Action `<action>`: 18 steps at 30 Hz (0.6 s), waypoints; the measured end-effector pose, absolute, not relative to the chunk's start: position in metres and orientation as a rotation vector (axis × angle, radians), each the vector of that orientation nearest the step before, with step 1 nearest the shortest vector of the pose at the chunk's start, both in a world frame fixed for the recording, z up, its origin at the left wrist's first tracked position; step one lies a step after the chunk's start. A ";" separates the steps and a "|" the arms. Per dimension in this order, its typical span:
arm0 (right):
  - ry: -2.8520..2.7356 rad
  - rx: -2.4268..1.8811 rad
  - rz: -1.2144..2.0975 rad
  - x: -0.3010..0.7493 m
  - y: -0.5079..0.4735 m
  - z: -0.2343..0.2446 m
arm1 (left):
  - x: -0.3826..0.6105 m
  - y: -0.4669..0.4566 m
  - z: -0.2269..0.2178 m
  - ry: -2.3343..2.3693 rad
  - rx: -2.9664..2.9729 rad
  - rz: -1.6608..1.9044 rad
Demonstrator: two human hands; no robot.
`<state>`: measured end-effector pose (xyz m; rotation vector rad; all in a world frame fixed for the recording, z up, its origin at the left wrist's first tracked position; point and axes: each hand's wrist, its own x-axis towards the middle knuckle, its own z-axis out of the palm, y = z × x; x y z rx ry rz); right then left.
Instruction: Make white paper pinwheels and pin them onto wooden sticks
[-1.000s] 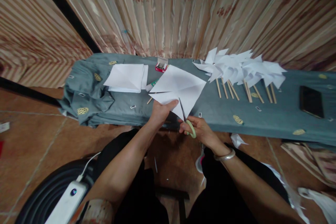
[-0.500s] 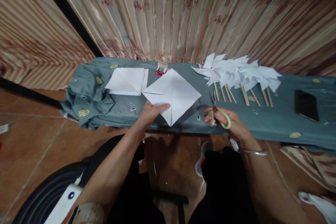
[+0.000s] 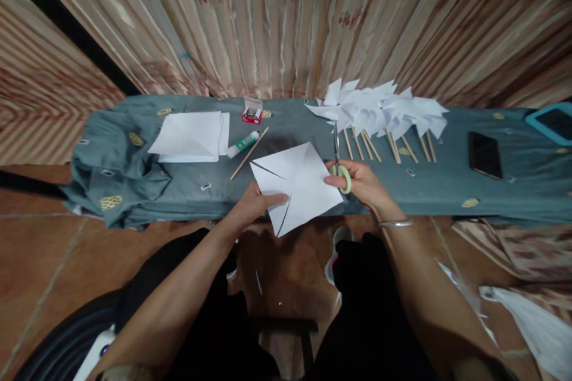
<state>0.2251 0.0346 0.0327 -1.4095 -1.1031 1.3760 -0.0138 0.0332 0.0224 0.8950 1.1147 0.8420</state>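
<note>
My left hand (image 3: pixel 255 202) pinches the near left edge of a creased white paper square (image 3: pixel 300 184) with cuts running in from its corners, held over the front edge of the bench. My right hand (image 3: pixel 360 181) grips green-handled scissors (image 3: pixel 338 158), blades pointing away from me, and its fingertips touch the square's right corner.
A low bench under a grey-blue cloth (image 3: pixel 447 196) carries a stack of white sheets (image 3: pixel 192 137), a glue stick (image 3: pixel 243 143), a loose wooden stick (image 3: pixel 249 153), a small red box (image 3: pixel 251 111), several paper pinwheels on sticks (image 3: pixel 379 113), a black phone (image 3: pixel 485 155) and a teal tablet (image 3: pixel 552 122). A curtain hangs behind.
The scissors left the paper and swung right, then came back to the square's right corner. The paper sank toward the bench edge and turned. My view shifted to the right.
</note>
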 end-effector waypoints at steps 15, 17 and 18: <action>-0.660 -1.234 1.101 0.176 0.055 0.028 | 0.017 0.043 0.019 0.914 0.661 0.973; -0.673 -1.244 1.127 0.168 0.055 0.028 | 0.023 0.044 0.019 0.995 0.612 1.072; -0.674 -1.246 1.137 0.165 0.056 0.028 | 0.025 0.045 0.018 1.028 0.594 1.112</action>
